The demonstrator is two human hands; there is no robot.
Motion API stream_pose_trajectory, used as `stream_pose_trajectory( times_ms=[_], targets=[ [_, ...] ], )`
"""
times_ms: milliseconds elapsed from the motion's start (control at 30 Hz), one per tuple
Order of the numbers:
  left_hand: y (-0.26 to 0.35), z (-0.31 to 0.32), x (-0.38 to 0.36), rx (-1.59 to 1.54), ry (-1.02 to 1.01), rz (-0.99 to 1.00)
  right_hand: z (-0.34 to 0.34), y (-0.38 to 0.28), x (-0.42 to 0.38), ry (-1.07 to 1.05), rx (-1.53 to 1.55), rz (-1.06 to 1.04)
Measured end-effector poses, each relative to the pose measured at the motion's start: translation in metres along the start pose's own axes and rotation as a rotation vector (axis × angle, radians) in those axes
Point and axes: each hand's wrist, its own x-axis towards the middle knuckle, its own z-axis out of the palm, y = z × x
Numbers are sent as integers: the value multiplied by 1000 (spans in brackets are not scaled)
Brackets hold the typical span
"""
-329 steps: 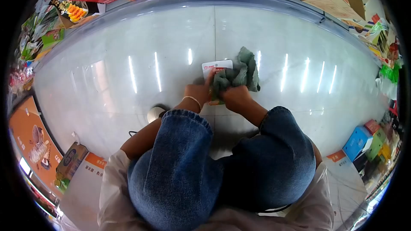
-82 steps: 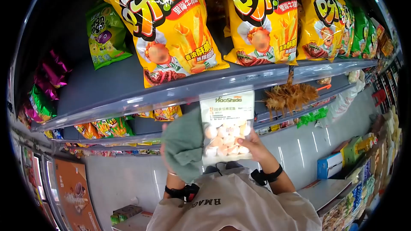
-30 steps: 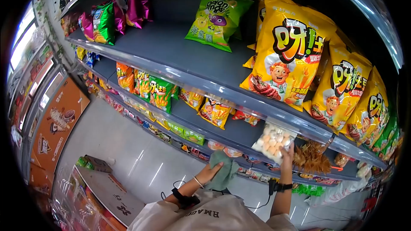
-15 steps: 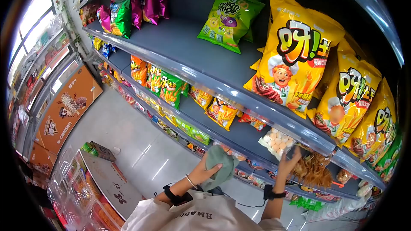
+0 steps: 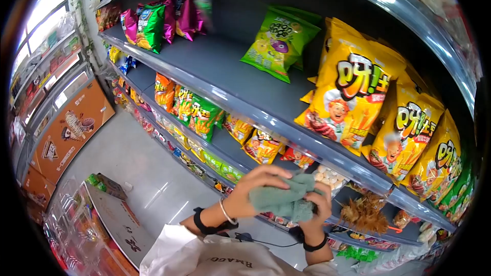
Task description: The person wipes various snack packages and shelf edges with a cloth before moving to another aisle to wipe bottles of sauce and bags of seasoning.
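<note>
A grey-green cloth (image 5: 284, 197) is bunched up between my two hands, in front of the lower snack shelf. My left hand (image 5: 250, 189) grips its left side, fingers over the top. On the cloth's right side my right hand (image 5: 320, 205) is closed, with its fingers curled around the edge. Just behind my right hand, a clear bag of round, pale pieces (image 5: 332, 179) lies on the lower shelf, partly hidden. To the right of it is a brown feather duster (image 5: 365, 212).
Large yellow chip bags (image 5: 350, 89) stand at the right of the upper shelf (image 5: 204, 66), beside a green onion ring bag (image 5: 280, 41). Smaller snack bags (image 5: 204, 115) fill part of the shelf below. A cardboard box (image 5: 115, 214) and plastic bins (image 5: 71, 225) are at lower left.
My right hand has come left, away from the bag of pale pieces, and now grips the cloth. My left hand has raised the cloth and brought it rightward. The view has shifted slightly.
</note>
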Motion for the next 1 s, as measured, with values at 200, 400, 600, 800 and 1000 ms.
stream_pose_trajectory(
  times_ms=[200, 400, 600, 800, 1000],
  targets=[
    [12, -57, 29, 24, 27, 155, 74, 16, 70, 289, -415, -257],
    [-36, -120, 40, 732, 52, 312, 158, 2, 126, 137, -746, -245],
    [-48, -181, 51, 793, 126, 181, 228, -9, 166, -16, -736, -219],
    [-72, -241, 54, 826, 298, 214, 290, -5, 185, -6, -711, -247],
    [-79, -244, 44, 513, 459, 156, 309, -5, 178, 6, -584, -189]
  ],
)
